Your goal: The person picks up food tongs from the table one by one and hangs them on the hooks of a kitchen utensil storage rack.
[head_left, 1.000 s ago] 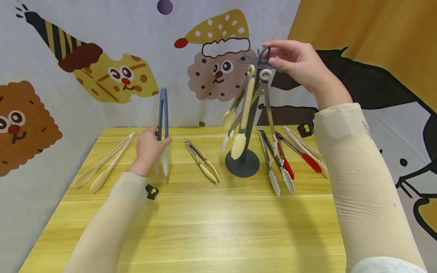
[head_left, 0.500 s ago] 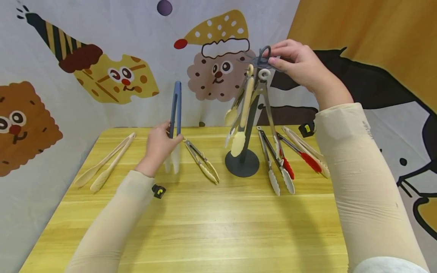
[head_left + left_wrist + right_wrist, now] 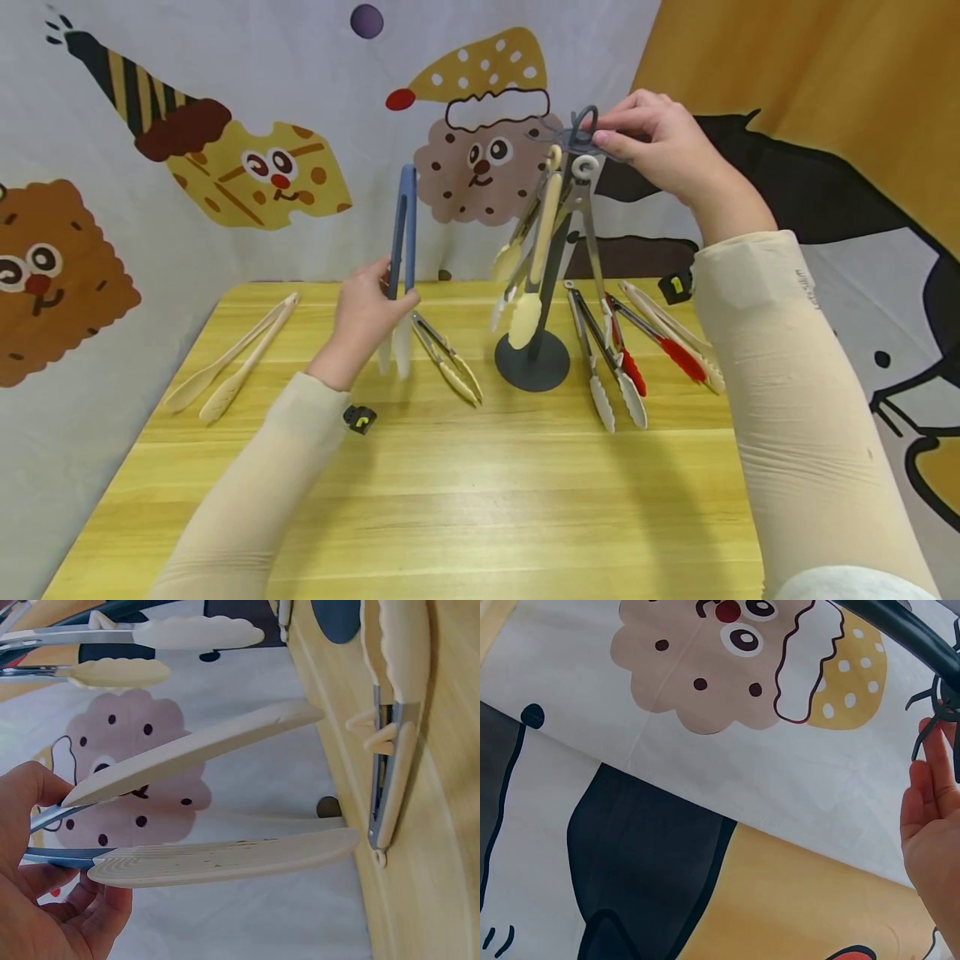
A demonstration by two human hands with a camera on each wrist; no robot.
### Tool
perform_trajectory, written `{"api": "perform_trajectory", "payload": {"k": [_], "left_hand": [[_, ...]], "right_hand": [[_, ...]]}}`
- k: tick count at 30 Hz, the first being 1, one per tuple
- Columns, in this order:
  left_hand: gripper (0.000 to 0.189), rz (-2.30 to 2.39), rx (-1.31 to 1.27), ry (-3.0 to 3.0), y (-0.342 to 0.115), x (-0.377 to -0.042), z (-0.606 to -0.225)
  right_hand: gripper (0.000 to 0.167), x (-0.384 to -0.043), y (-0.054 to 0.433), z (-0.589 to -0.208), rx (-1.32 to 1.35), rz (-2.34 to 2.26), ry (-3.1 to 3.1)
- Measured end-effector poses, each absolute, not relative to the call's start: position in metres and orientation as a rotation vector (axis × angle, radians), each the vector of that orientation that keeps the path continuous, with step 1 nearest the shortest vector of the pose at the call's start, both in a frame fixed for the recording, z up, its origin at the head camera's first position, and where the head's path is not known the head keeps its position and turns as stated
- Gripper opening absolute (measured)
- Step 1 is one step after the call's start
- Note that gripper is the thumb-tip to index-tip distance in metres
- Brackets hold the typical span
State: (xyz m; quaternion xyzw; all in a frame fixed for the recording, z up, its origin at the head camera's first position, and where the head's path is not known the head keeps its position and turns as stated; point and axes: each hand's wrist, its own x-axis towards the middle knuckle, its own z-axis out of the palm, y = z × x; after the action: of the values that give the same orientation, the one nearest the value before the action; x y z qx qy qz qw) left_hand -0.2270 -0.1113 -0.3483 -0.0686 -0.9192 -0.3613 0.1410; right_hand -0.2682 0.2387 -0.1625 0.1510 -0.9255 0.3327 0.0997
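Observation:
My left hand [image 3: 367, 312] grips tongs [image 3: 409, 221] with blue handles, upright, hinge end on top and pale tips pointing down over the table. In the left wrist view the two pale tips [image 3: 225, 859] spread apart. My right hand [image 3: 667, 150] pinches the hooked top of a dark grey utensil stand [image 3: 532, 371] between thumb and fingers. From that stand hang cream tongs [image 3: 546, 221] and steel tongs with a pale loop [image 3: 589, 221], among others partly hidden behind them. Just right of the blue tongs, small cream-tipped tongs [image 3: 448, 358] lie on the table, their loop end covered in the head view.
Beige tongs [image 3: 232, 354] lie at the table's left. Right of the stand lie white-tipped tongs [image 3: 607, 358], red-tipped tongs [image 3: 678, 354] and beige tongs [image 3: 660, 312]. A cartoon-printed cloth [image 3: 315, 250] rises behind the wooden table [image 3: 480, 517].
My left hand has carried the blue tongs rightward and slightly up, toward the stand. My right hand stays at the top of the stand.

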Motion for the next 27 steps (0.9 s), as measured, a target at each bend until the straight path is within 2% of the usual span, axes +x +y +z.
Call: {"api": "perform_trajectory", "payload": {"k": [8,27], "left_hand": [[0.044,-1.076,-0.207,-2.637,-0.106,-0.225,-0.346],[0.039,-1.143,-0.285,-2.566,-0.089,-0.221,-0.333]], "right_hand": [[0.038,-0.270,0.240,-0.165,0.479,1.007,-2.719],[0.036,-0.272,0.240,-0.169,0.503,1.041,-2.720]]}}
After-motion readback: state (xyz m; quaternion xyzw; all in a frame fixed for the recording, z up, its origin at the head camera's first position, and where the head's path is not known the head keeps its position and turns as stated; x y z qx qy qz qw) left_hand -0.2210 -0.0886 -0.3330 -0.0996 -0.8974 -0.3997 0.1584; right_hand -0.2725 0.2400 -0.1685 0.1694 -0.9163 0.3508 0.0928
